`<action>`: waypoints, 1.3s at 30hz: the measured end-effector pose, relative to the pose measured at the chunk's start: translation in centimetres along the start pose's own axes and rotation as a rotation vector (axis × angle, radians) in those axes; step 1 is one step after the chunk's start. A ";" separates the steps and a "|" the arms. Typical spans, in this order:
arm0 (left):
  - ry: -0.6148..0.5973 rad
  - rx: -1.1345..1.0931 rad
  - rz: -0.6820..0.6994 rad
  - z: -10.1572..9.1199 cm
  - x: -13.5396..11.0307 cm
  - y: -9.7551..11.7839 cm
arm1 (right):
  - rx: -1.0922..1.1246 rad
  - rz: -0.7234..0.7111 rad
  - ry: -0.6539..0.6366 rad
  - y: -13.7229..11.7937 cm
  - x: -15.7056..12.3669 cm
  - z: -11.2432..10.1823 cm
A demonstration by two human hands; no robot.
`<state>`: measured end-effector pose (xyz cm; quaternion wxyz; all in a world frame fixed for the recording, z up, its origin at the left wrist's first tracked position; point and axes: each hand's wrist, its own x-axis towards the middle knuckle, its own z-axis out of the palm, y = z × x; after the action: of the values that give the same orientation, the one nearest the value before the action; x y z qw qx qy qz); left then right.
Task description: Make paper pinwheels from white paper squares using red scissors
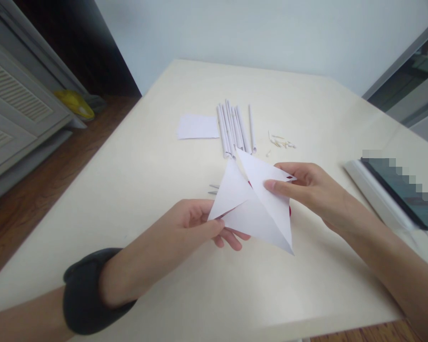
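Both my hands hold a folded white paper sheet (257, 209) just above the cream table (135, 175). My left hand (196, 225) pinches the sheet's lower left corner, fingers closed around it. My right hand (306, 187) grips the right flap, thumb on top near a small dark mark. The sheet is creased into triangular flaps that stand up. Something red shows at the paper's edge beneath it; I cannot make out what it is. A black band wraps my left wrist.
Several rolled white paper tubes (233, 128) lie beyond the sheet, with a flat white paper square (197, 127) to their left and small paper scraps (281, 142) to their right. A tablet-like device (395, 190) rests at the right edge. A cabinet (14, 109) stands on the left floor.
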<state>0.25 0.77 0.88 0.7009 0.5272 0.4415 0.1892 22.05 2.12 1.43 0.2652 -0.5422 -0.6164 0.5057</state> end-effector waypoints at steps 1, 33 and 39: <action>0.000 -0.004 0.002 0.0 0.0 0.0 | -0.002 0.001 0.000 0.0 0.0 0.0; -0.077 -0.026 0.121 -0.7 -0.5 -0.3 | -0.009 -0.008 -0.013 0.3 0.1 0.0; -0.149 -0.027 0.167 -0.9 -0.6 -0.5 | -0.026 -0.002 0.005 0.3 0.2 -0.1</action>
<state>-0.90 0.70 0.64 0.7207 0.5653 0.3398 0.2132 22.18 2.25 1.16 0.2601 -0.5461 -0.6228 0.4961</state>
